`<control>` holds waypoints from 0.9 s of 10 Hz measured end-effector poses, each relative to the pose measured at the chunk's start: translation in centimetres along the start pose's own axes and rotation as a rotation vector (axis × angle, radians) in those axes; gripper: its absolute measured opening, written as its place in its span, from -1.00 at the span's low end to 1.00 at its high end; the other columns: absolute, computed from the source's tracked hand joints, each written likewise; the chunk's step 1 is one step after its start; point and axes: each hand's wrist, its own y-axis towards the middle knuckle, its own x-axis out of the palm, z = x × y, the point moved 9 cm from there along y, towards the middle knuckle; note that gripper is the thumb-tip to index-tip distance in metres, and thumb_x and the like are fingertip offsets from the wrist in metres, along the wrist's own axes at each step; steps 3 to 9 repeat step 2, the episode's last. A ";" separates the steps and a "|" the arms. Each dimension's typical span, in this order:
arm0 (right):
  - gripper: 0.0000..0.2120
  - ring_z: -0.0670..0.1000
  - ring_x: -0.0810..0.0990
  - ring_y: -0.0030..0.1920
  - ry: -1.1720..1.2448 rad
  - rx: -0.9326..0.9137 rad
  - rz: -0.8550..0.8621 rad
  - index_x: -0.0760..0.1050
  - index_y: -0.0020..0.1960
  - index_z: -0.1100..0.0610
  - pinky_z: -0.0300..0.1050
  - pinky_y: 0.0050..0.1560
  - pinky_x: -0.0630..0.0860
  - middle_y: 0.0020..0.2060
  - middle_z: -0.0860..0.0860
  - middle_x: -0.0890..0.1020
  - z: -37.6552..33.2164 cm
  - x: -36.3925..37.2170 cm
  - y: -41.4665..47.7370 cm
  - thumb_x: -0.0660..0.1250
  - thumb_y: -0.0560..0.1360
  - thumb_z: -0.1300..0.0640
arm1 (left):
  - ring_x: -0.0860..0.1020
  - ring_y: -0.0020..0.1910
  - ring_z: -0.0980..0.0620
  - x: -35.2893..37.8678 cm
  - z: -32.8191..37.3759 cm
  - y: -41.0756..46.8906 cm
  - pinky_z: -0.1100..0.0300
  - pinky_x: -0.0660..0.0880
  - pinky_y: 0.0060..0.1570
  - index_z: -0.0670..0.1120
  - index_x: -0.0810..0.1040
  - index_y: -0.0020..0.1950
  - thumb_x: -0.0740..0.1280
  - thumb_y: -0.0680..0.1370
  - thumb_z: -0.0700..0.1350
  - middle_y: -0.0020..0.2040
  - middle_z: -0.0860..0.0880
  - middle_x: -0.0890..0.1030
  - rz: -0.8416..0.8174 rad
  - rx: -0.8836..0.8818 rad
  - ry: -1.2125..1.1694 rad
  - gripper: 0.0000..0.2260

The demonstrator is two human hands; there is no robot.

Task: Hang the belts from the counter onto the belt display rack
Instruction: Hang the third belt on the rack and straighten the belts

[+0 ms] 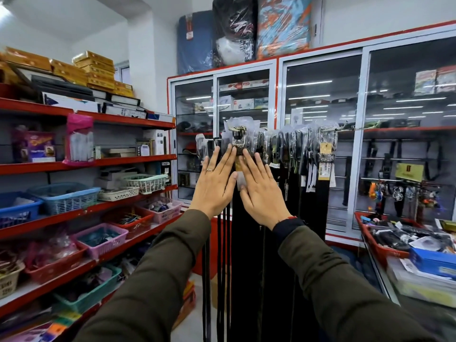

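Observation:
A belt display rack (341,129) runs across the middle, its rail crowded with several black belts (296,154) in clear plastic wraps. The nearest belt's metal buckle (237,139) hangs at the rail's left end, strap dropping straight down. My left hand (214,181) is raised flat with fingers spread, fingertips just below and left of that buckle. My right hand (259,188) is also flat and spread, right of the buckle, over the hanging straps. Neither hand grips anything. A ring is on my left hand.
Red shelves (111,208) with baskets and boxes line the left. Glass-door cabinets (320,119) stand behind the rack. At the right, a counter (385,275) holds a red tray (380,245) of wrapped belts and a blue box (431,260).

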 end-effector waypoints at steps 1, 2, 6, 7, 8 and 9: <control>-0.33 0.04 -0.19 0.66 0.002 0.001 -0.016 -0.06 0.66 0.08 0.19 0.62 0.03 0.67 -0.05 -0.11 0.1 0.0 0.2 0.09 0.61 0.05 | -0.15 0.67 0.02 0.4 0.2 0.2 -0.07 -0.12 0.64 -0.01 -0.04 0.68 0.04 0.72 -0.01 0.69 0.07 -0.05 -0.002 -0.015 -0.008 -0.47; -0.34 0.02 -0.20 0.66 0.015 -0.012 -0.028 -0.07 0.66 0.06 0.18 0.63 0.01 0.67 -0.06 -0.10 0.0 -0.9 -0.3 0.06 0.61 0.02 | -0.14 0.67 0.00 0.1 0.8 -0.2 -0.05 -0.13 0.64 -0.02 -0.07 0.68 0.00 0.70 0.05 0.69 0.02 -0.09 0.034 -0.045 0.011 -0.45; -0.34 0.02 -0.20 0.66 0.015 -0.012 -0.028 -0.07 0.66 0.06 0.18 0.63 0.01 0.67 -0.06 -0.10 0.0 -0.9 -0.3 0.06 0.61 0.02 | -0.14 0.67 0.00 0.1 0.8 -0.2 -0.05 -0.13 0.64 -0.02 -0.07 0.68 0.00 0.70 0.05 0.69 0.02 -0.09 0.034 -0.045 0.011 -0.45; -0.34 0.02 -0.20 0.66 0.015 -0.012 -0.028 -0.07 0.66 0.06 0.18 0.63 0.01 0.67 -0.06 -0.10 0.0 -0.9 -0.3 0.06 0.61 0.02 | -0.14 0.67 0.00 0.1 0.8 -0.2 -0.05 -0.13 0.64 -0.02 -0.07 0.68 0.00 0.70 0.05 0.69 0.02 -0.09 0.034 -0.045 0.011 -0.45; -0.34 0.02 -0.20 0.66 0.015 -0.012 -0.028 -0.07 0.66 0.06 0.18 0.63 0.01 0.67 -0.06 -0.10 0.0 -0.9 -0.3 0.06 0.61 0.02 | -0.14 0.67 0.00 0.1 0.8 -0.2 -0.05 -0.13 0.64 -0.02 -0.07 0.68 0.00 0.70 0.05 0.69 0.02 -0.09 0.034 -0.045 0.011 -0.45; -0.34 0.02 -0.20 0.66 0.015 -0.012 -0.028 -0.07 0.66 0.06 0.18 0.63 0.01 0.67 -0.06 -0.10 0.0 -0.9 -0.3 0.06 0.61 0.02 | -0.14 0.67 0.00 0.1 0.8 -0.2 -0.05 -0.13 0.64 -0.02 -0.07 0.68 0.00 0.70 0.05 0.69 0.02 -0.09 0.034 -0.045 0.011 -0.45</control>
